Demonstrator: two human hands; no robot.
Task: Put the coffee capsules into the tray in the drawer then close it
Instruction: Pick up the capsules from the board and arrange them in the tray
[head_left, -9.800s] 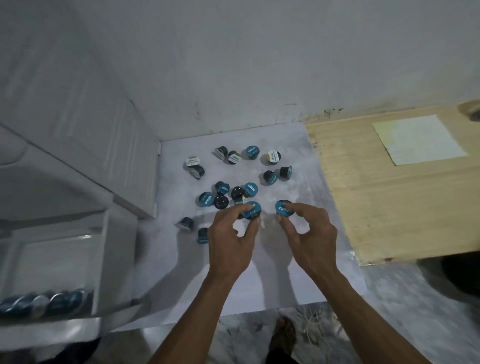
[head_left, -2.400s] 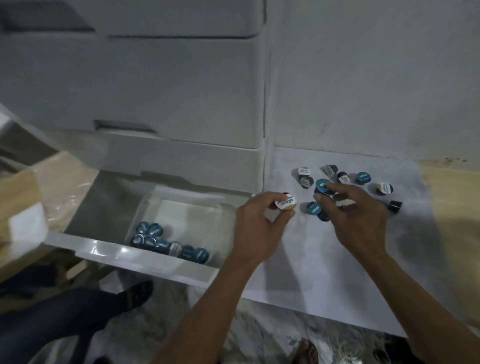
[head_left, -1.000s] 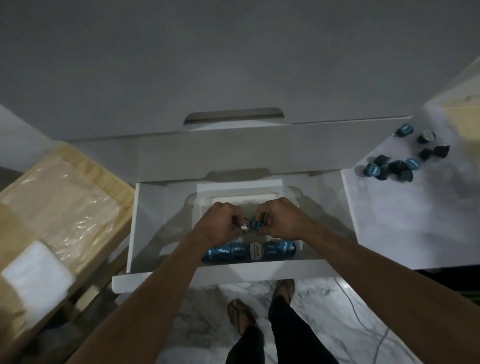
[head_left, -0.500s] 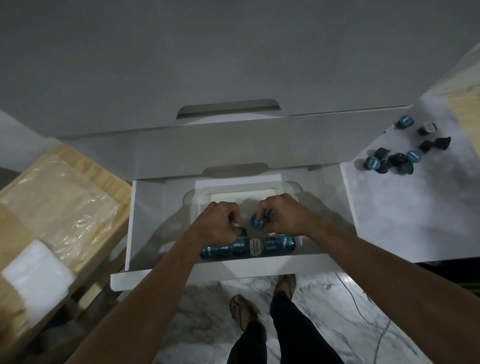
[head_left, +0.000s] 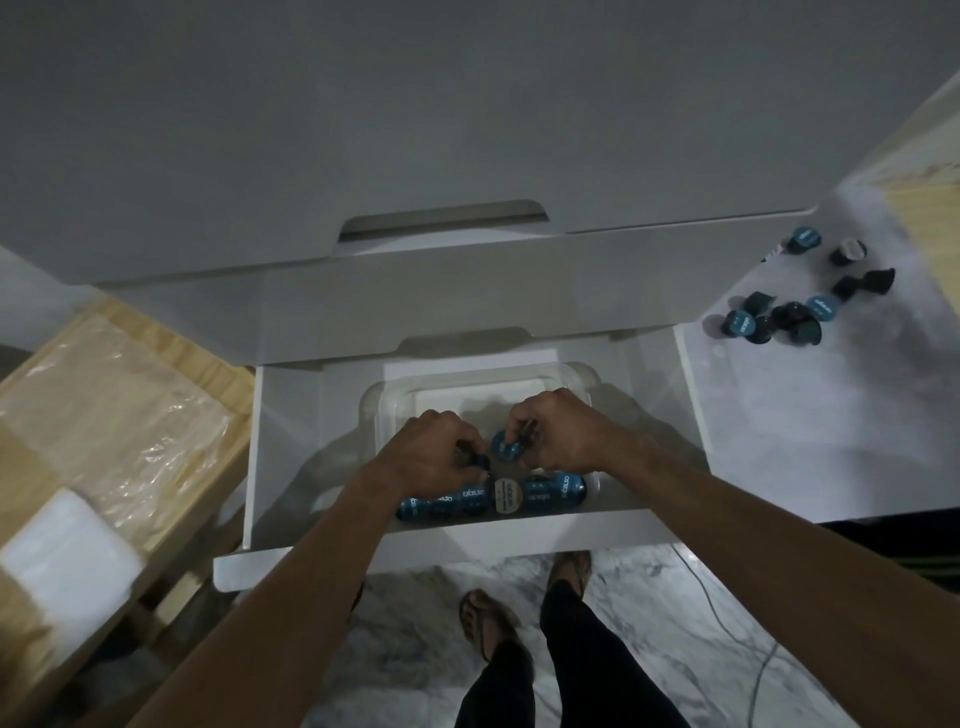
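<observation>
The white drawer (head_left: 291, 441) stands pulled out below me, with a clear plastic tray (head_left: 470, 382) inside it. A row of several blue coffee capsules (head_left: 540, 496) lies along the tray's near edge. My left hand (head_left: 434, 454) is low in the tray, fingers closed on a dark capsule (head_left: 475, 461). My right hand (head_left: 558, 431) is beside it, holding a blue capsule (head_left: 506, 448) just above the row. Several more capsules (head_left: 779, 322) lie scattered on the white surface at the right.
A wooden box (head_left: 104, 415) with a plastic wrap and a white foam block sits left of the drawer. The cabinet front (head_left: 441, 130) rises behind. My legs and sandalled feet (head_left: 488, 623) stand on the marble floor under the drawer front. A cable (head_left: 727, 618) runs across the floor.
Both hands have come from the capsule pile on the right to the drawer tray, each carrying a capsule. In the last half second they have sunk slightly closer to the row.
</observation>
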